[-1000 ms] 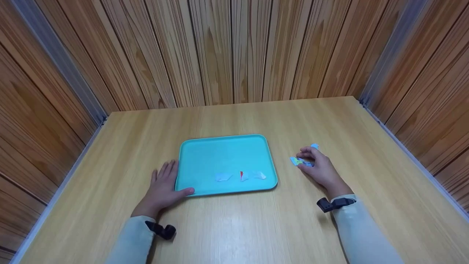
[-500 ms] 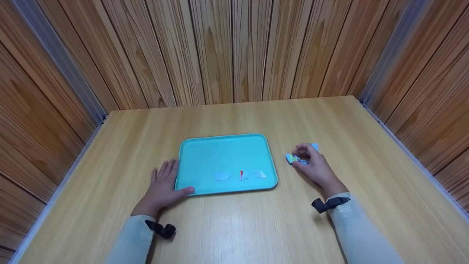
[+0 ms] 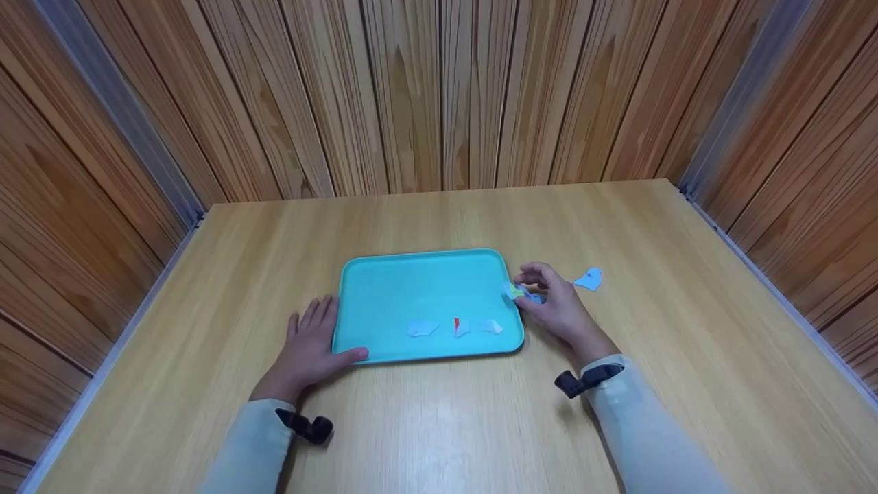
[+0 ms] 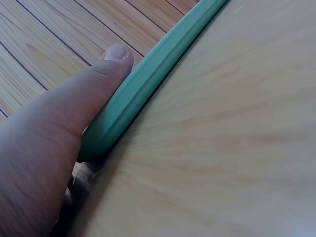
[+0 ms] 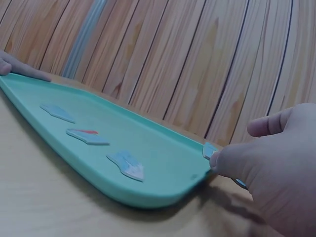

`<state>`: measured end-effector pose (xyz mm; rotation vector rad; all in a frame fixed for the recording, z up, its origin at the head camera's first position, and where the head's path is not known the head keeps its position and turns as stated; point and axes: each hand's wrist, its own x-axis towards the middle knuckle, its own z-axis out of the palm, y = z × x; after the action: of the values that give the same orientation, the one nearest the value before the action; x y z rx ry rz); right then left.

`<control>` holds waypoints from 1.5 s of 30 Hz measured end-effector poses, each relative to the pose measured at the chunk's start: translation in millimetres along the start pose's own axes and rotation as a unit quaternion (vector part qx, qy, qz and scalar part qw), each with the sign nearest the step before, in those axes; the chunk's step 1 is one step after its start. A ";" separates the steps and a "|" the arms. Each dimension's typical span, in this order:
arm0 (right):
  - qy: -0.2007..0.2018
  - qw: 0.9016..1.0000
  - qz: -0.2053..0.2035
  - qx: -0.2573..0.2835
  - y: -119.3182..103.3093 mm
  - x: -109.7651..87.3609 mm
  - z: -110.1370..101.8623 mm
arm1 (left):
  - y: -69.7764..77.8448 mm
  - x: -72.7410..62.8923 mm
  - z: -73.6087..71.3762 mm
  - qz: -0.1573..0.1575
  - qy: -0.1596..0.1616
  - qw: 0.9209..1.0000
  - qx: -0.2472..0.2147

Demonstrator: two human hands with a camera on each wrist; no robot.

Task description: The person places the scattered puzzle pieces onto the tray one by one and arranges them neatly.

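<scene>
A turquoise tray [image 3: 418, 274] lies on the table. My left hand [image 3: 310, 350] rests at its left end, fingers straight on the tabletop and thumb lying over the near-left corner of the rim. Inside the tray, near its front edge, are three flat pale blue puzzle pieces [image 5: 127, 165], the middle one marked with red. Between thumb and fingers my right hand [image 3: 554, 305] pinches a blue, green and yellow puzzle piece [image 3: 514, 291] at the tray's right rim. The fingers and thumb partly cover this piece.
Another light blue puzzle piece [image 3: 588, 278] lies on the wooden table [image 3: 439, 425], right of my right hand. Wood-panelled walls [image 3: 411, 96] stand at the back and on both sides.
My right hand has moved left with the pinched puzzle piece, from the table to the tray's right rim. This uncovers the light blue piece behind it. The left hand stays put.
</scene>
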<state>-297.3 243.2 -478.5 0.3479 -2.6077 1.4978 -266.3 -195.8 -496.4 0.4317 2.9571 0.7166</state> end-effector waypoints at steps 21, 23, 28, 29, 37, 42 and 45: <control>-0.041 0.999 0.010 0.009 -26.7 11.5 34.5 | -0.4 -0.5 -0.9 -0.010 -0.012 1.000 0.001; -0.043 0.999 0.010 0.007 -28.3 12.4 38.6 | -0.1 -0.4 -0.9 -0.010 -0.013 1.000 0.000; -0.041 0.999 -0.021 0.004 -33.6 13.8 49.0 | 0.1 -0.1 -0.1 -0.004 -0.007 1.000 0.000; -0.040 0.999 -0.029 0.005 -34.7 14.4 51.1 | -0.4 0.3 0.2 -0.004 -0.006 1.000 0.001; -0.046 0.999 -0.021 0.005 -42.8 19.5 66.9 | -1.5 1.5 0.8 -0.004 -0.001 1.000 0.007; -0.049 0.998 -0.024 -0.003 -48.1 22.4 74.8 | -0.6 1.2 0.0 -0.010 -0.004 1.000 0.004; -0.052 0.998 -0.024 -0.004 -50.5 23.6 78.8 | -0.6 1.0 -0.1 -0.013 -0.008 1.000 0.003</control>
<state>-306.1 147.4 -471.1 0.4970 -2.6615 1.4924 -267.4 -196.1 -496.5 0.3966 2.9438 0.6992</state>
